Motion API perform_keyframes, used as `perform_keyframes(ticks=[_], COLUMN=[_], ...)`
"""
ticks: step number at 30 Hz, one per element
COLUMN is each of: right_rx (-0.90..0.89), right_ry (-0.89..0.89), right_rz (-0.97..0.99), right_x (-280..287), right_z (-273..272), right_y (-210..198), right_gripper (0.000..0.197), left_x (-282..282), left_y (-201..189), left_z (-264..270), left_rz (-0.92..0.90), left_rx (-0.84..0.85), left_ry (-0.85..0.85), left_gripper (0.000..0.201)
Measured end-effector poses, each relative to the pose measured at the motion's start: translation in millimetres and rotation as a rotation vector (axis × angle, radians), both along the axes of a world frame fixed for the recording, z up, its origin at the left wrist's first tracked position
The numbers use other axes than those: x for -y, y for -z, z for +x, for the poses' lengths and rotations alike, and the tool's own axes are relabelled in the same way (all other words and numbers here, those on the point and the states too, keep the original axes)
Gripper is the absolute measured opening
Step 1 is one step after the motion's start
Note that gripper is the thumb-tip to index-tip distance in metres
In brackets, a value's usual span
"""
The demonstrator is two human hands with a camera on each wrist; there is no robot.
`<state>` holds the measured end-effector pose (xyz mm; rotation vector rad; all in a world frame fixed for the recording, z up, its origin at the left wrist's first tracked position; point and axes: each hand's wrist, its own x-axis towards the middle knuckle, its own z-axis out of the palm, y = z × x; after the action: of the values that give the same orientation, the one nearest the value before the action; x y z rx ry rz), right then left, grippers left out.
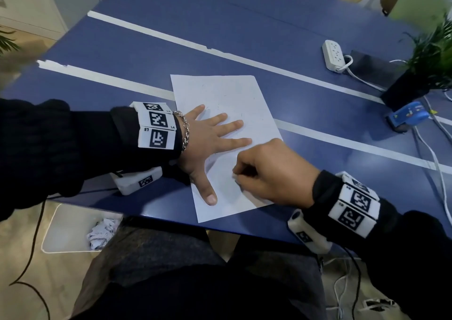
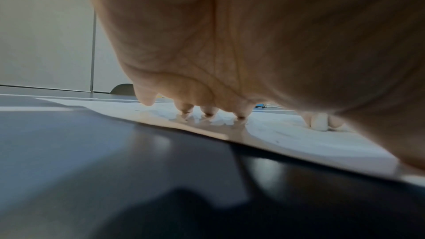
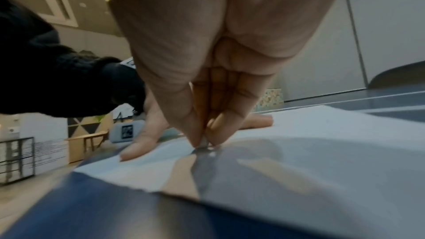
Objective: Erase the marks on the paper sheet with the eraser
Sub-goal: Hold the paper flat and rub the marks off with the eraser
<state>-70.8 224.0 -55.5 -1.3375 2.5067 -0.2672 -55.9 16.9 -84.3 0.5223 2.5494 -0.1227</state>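
Sheet: we see the paper sheet [image 1: 234,114] lying flat near the bench's [image 1: 244,26] near edge.
Left hand [image 1: 208,138]: grip apart, fingers straight, pressing the sheet down.
Right hand [image 1: 271,173]: grip clamped on the eraser [image 2: 318,124], tip touching the sheet's near part.
Done: we judge most of the sheet clean.
Left: faint marks [image 1: 215,108] remain toward the far half; small, hard to count.
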Motion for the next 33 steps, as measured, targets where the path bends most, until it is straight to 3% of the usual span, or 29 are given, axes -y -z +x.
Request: perform_keyframes(ticks=[6, 13, 18, 23, 29, 31, 33], right_rx=[-0.073, 0.034, 0.034, 0.089, 0.144, 0.164, 0.199], right_ry=[0.226, 0.139, 0.437, 0.539, 0.596, 0.609, 0.611], right_rz=[0.020, 0.022, -0.187, -0.323, -0.383, -0.392, -0.402], right_x=[-15.0, -22.9, -72.8, -103.2, -114.4, -111.2, -105.9], right_z=[-28.3, 4.8, -19.8, -7.6, 11.5, 15.0, 17.2], right_y=[-2.9, -2.6, -22.5, -24.3, -17.5, -13.6, -10.0], right_gripper=[0.009, 0.007, 0.005, 0.008, 0.009, 0.009, 0.009], left_x=[1.5, 0.1, 12.2, 31.4, 48.7, 46.4, 41.3], left_y=[0.4, -3.8, -9.4, -20.3, -33.8, -36.4, -37.6], left_z=[-0.6, -1.6, -2.5, -7.4, -6.2, -9.3, -14.0], left_rz=[-0.017, -0.017, 0.063, 0.155, 0.257, 0.284, 0.316], left_rx=[0.016, 0.032, 0.037, -0.004, -0.054, -0.078, -0.094], left_ry=[0.002, 0.006, 0.062, 0.081, 0.014, -0.008, -0.021], left_gripper=[0.149, 0.149, 0.165, 0.167, 0.133, 0.112, 0.079])
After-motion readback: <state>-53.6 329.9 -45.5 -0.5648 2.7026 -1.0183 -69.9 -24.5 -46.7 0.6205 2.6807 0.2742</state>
